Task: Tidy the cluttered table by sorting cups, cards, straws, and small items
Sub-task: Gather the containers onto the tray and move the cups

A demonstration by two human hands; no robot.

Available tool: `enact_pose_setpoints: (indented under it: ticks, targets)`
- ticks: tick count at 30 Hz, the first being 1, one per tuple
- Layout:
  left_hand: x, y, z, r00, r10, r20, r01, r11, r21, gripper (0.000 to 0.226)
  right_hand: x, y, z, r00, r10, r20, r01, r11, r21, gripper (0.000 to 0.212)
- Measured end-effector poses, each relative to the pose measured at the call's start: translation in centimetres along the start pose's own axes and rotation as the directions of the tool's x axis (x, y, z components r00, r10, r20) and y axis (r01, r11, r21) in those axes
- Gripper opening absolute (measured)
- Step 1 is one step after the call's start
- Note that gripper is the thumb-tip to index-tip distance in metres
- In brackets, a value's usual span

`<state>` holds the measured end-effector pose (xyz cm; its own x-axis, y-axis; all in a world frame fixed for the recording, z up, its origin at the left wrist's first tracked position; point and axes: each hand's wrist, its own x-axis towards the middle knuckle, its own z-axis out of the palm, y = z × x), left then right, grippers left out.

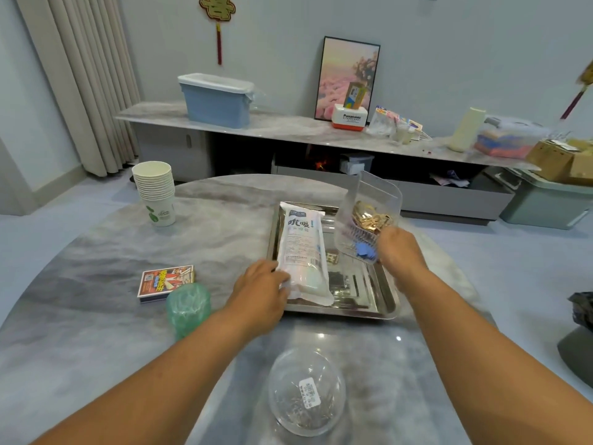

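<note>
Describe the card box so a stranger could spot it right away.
On the round marble table, look left of the steel tray, toward the near-left side. The card box lies flat just behind a green textured cup. It is the only red and orange printed box there.

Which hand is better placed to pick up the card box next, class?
Left. The left hand lies nearest the card box, only gripping the straw packet's end; the right hand holds the clear container.
</note>
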<state>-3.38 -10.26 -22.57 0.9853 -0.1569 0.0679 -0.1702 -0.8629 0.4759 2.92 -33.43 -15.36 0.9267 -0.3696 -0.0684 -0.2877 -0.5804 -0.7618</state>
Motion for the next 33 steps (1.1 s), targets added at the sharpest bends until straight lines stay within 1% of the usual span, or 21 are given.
enact_pose_setpoints:
  ticks: [1, 2, 4, 5, 7, 10, 13, 16, 19, 20, 21, 23, 25, 26, 27, 29, 31, 33]
  targets:
    - [-0.2, -0.4, 0.2, 0.999, 0.004, 0.04, -0.005, 1.0, 0.028, 0.037, 0.5, 0.7, -0.3, 1.0, -0.011, -0.002, 0.011, 0.996, -0.09, 0.032]
    - [-0.2, -0.6, 0.3, 0.998, 0.009, 0.055, -0.011, 0.999, 0.044, 0.035, 1.2, 1.4, -0.3, 1.0, 0.006, -0.007, -0.007, 0.994, -0.105, 0.031]
    - [0.0, -0.9, 0.1, 0.998, 0.022, 0.052, -0.026, 0.998, 0.063, 0.032, 2.4, 2.4, 0.1, 0.999, -0.021, -0.034, 0.016, 0.989, -0.148, 0.032]
    - [0.1, -1.0, 0.0, 0.999, 0.024, 0.046, -0.027, 0.997, 0.066, 0.03, 3.1, 2.6, 0.5, 0.999, -0.039, -0.038, 0.031, 0.98, -0.194, 0.033]
    - [0.3, -1.5, -0.2, 0.998, 0.05, 0.039, -0.053, 0.996, 0.07, 0.024, 4.2, 2.7, 1.9, 0.998, -0.048, -0.029, 0.04, 0.973, -0.226, 0.034]
    - [0.4, -2.0, -0.4, 0.99, 0.124, 0.073, -0.132, 0.985, 0.108, 0.023, 4.8, 2.3, 3.7, 0.999, -0.033, 0.002, 0.032, 0.983, -0.182, 0.028]
    - [0.7, -2.4, -0.8, 0.986, 0.139, 0.097, -0.15, 0.982, 0.118, 0.027, 5.3, 2.8, 5.0, 1.0, -0.003, -0.01, 0.001, 0.983, -0.183, 0.024]
    - [1.0, -2.8, -0.8, 0.982, 0.124, 0.143, -0.14, 0.985, 0.101, 0.027, 5.6, 3.5, 5.2, 0.994, 0.054, -0.091, -0.06, 0.996, -0.064, 0.034]
    - [1.0, -2.7, -1.0, 0.974, 0.096, 0.205, -0.109, 0.993, 0.051, 0.019, 6.2, 3.6, 5.2, 0.995, 0.074, -0.065, -0.069, 0.995, 0.077, 0.032]
    - [1.0, -2.6, -1.1, 0.971, 0.083, 0.224, -0.091, 0.996, 0.025, 0.016, 6.1, 3.4, 5.1, 0.995, 0.085, -0.053, -0.076, 0.986, 0.151, 0.032]
    - [1.0, -2.6, -1.1, 0.968, 0.074, 0.239, -0.076, 0.997, 0.001, 0.015, 6.1, 3.3, 5.2, 0.995, 0.09, -0.043, -0.079, 0.972, 0.22, 0.03]
    - [0.9, -2.7, -1.2, 0.961, 0.059, 0.269, -0.053, 0.998, -0.028, 0.015, 5.8, 3.3, 5.4, 0.995, 0.093, 0.022, -0.095, 0.943, 0.318, 0.021]
    - [0.8, -2.6, -1.3, 0.956, 0.057, 0.289, -0.047, 0.998, -0.041, 0.016, 5.6, 3.6, 5.7, 0.991, 0.107, 0.078, -0.129, 0.906, 0.404, 0.048]
    - [0.8, -2.6, -1.4, 0.954, 0.057, 0.294, -0.045, 0.998, -0.047, 0.016, 5.4, 3.7, 5.8, 0.991, 0.107, 0.077, -0.13, 0.902, 0.413, 0.054]
    - [0.8, -2.5, -1.4, 0.953, 0.057, 0.299, -0.043, 0.998, -0.054, 0.016, 5.4, 4.0, 6.1, 0.995, 0.088, 0.055, -0.103, 0.909, 0.405, 0.053]
    - [0.7, -2.4, -1.6, 0.95, 0.049, 0.307, -0.031, 0.998, -0.063, 0.015, 5.4, 4.4, 6.8, 0.996, 0.056, 0.064, -0.076, 0.928, 0.364, 0.04]
    - [0.7, -2.3, -1.7, 0.949, 0.035, 0.313, -0.013, 0.997, -0.073, 0.015, 5.4, 4.6, 7.5, 0.99, 0.025, 0.142, -0.073, 0.937, 0.341, 0.02]
    - [0.7, -2.2, -1.8, 0.949, 0.026, 0.315, -0.002, 0.997, -0.076, 0.016, 5.7, 5.0, 8.1, 0.98, -0.007, 0.199, -0.06, 0.943, 0.329, 0.01]
